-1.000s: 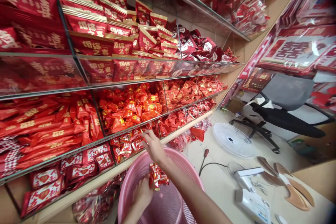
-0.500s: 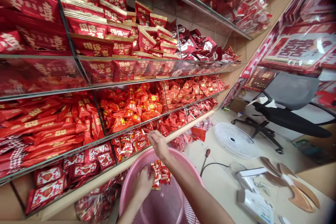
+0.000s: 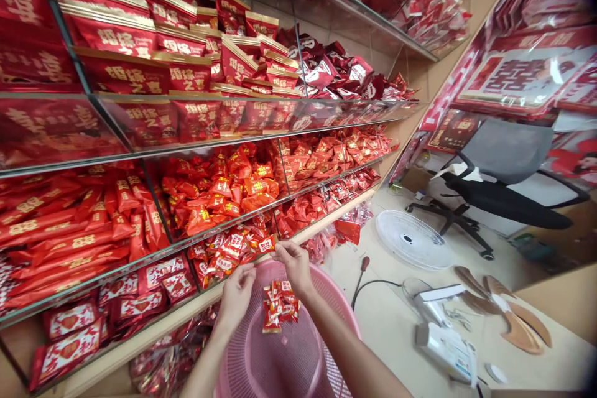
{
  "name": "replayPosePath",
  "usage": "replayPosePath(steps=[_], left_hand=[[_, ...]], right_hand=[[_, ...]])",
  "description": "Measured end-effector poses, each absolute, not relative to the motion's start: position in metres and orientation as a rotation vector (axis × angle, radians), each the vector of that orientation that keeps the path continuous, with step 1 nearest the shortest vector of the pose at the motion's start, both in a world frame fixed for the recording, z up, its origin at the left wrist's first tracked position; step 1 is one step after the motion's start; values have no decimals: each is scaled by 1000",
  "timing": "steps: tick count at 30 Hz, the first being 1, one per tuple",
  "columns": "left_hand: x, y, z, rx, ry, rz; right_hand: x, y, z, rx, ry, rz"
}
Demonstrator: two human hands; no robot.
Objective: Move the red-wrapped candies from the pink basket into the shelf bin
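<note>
My right hand (image 3: 295, 266) is closed, its fingertips pinching the end of a small red candy packet (image 3: 267, 244) at the front of the lowest shelf bin. Over the left rim of a pink mesh basket (image 3: 342, 298), my left hand (image 3: 237, 291) has its fingers curled together; whether they hold anything is hidden. Several red and gold candy packets (image 3: 281, 305) lie in a small pile inside the basket, below and between my hands. More packets of this kind (image 3: 228, 247) fill the bin just beyond my hands.
Glass-fronted shelves hold red candy packets (image 3: 219, 193) and larger gold-edged bags (image 3: 116, 31). On the floor to the right are a white fan grille (image 3: 415, 239), brown fan blades (image 3: 508, 305), a white appliance part (image 3: 445, 351) and a cable (image 3: 373, 286). An office chair (image 3: 504, 155) stands behind.
My left hand has risen out of the basket toward the shelf. My right hand has shifted slightly right and down, now at a packet. The view has turned a little to the right.
</note>
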State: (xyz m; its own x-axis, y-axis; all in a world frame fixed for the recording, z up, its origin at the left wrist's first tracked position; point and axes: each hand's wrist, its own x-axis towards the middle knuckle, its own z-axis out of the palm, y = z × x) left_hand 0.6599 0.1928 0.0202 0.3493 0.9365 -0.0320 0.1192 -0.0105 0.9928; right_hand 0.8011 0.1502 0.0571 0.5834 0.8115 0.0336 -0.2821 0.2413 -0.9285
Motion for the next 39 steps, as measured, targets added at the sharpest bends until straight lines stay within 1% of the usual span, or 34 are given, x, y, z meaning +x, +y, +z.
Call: replayPosePath(steps=[8,16,20,23,28,34,39], left_hand=[[654,200,28,1309,1000,824],[657,189,24,1304,971,769],[659,178,34,1268,954,740],[663,166,41,1120,899,692],[670,153,33,1069,885,808],[675,145,30,1031,870,810],[685,137,28,829,924,824]], right_hand=[[800,144,47,-1070,-508,871],[797,134,43,-1081,-468,928],[798,121,43,-1089,-459,992],[801,103,42,-1111,-465,1066],[806,74,34,-1141,-460,1161],[816,59,25,-1125,-397,1156],[817,64,14,-1036,-157,1194]])
